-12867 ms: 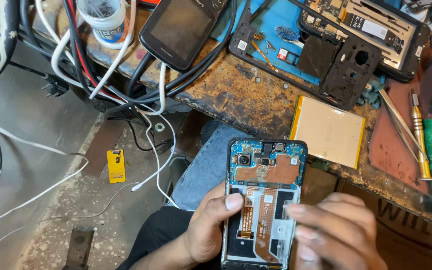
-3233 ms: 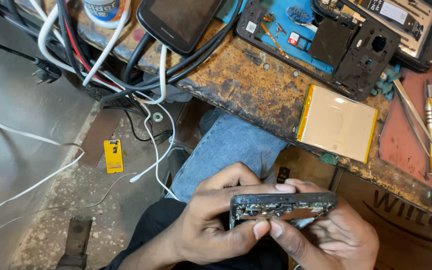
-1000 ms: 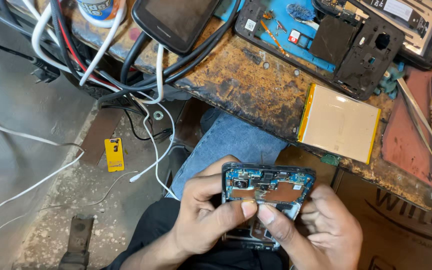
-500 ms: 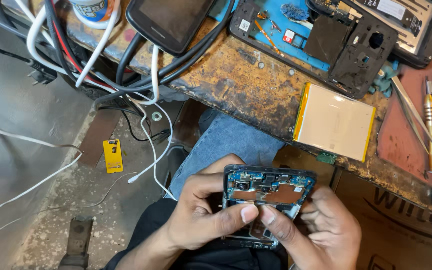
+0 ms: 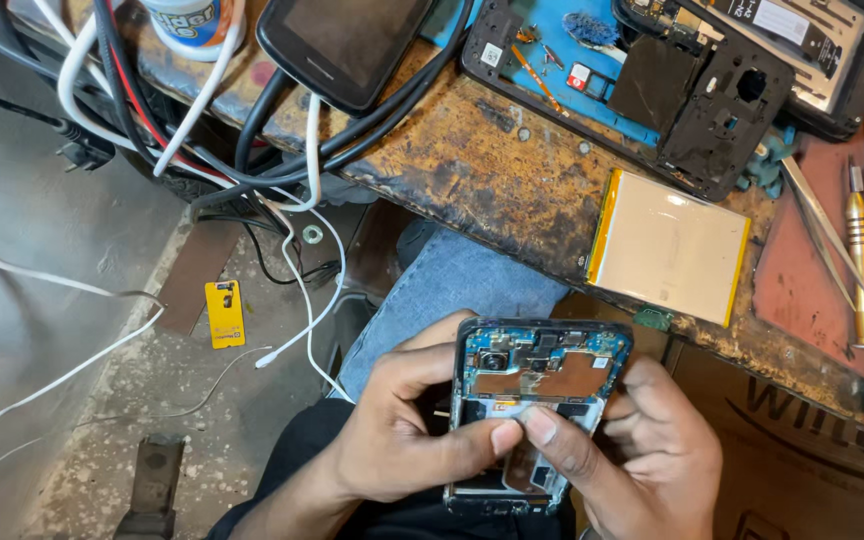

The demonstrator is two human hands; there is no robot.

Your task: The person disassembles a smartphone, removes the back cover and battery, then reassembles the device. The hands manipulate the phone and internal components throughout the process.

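Observation:
An opened smartphone (image 5: 542,370) with its back cover off shows a blue circuit board and copper shielding; I hold it over my lap, below the workbench edge. My left hand (image 5: 402,440) grips its left side, thumb pressed across the middle of the open body. My right hand (image 5: 642,460) cradles the right side from beneath, its index fingertip meeting the left thumb at the phone's centre. A pale flat battery (image 5: 667,245) lies on the bench just above the phone.
The rusty workbench (image 5: 472,170) carries a black phone (image 5: 347,40), a dismantled phone frame (image 5: 672,80) on a blue mat, tweezers (image 5: 827,230), a gold screwdriver (image 5: 860,260) and a white jar (image 5: 192,20). Tangled cables (image 5: 162,120) hang at left over the concrete floor.
The phone was tipped edge-on a few seconds ago and now faces up. In the last second both thumbs have stayed at its centre with little movement.

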